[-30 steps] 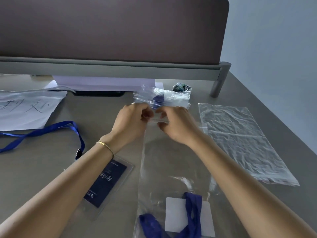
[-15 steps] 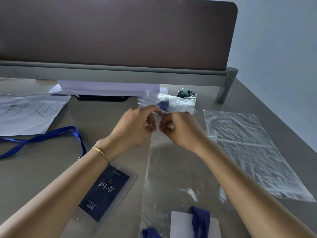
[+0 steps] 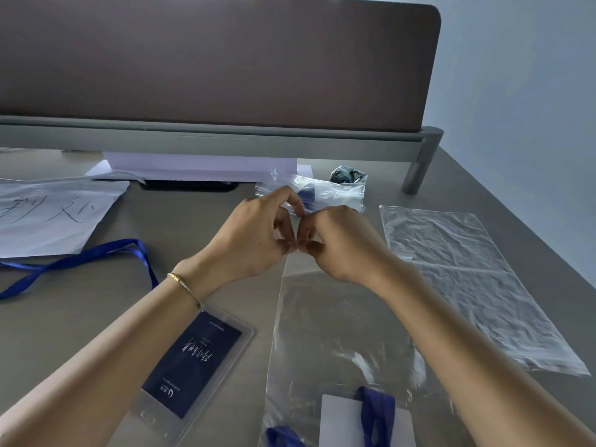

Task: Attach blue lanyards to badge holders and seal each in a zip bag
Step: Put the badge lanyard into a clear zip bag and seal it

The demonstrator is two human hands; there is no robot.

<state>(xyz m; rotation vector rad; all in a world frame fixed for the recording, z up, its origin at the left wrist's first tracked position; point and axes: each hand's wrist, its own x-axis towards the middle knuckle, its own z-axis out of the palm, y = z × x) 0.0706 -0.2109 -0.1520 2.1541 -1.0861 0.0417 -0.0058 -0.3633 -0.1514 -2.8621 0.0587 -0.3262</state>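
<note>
Two hands: left hand [image 3: 254, 235] and right hand [image 3: 342, 243] meet at frame centre, fingertips pinching the top edge of the zip bag [image 3: 335, 333].
Zip bag: lies flat on the table [image 3: 80, 317], running from centre to the bottom edge.
Bag contents: white badge holder [image 3: 342, 421] with blue lanyard [image 3: 377, 414], bottom centre.
Spare holder: dark badge holder [image 3: 193, 362], partly under the left forearm.
Loose lanyard: second blue lanyard [image 3: 96, 256], left.
Empty bags: crumpled bags [image 3: 467, 279], right.
Filled bags: packed bags [image 3: 325, 193], just beyond the hands.
</note>
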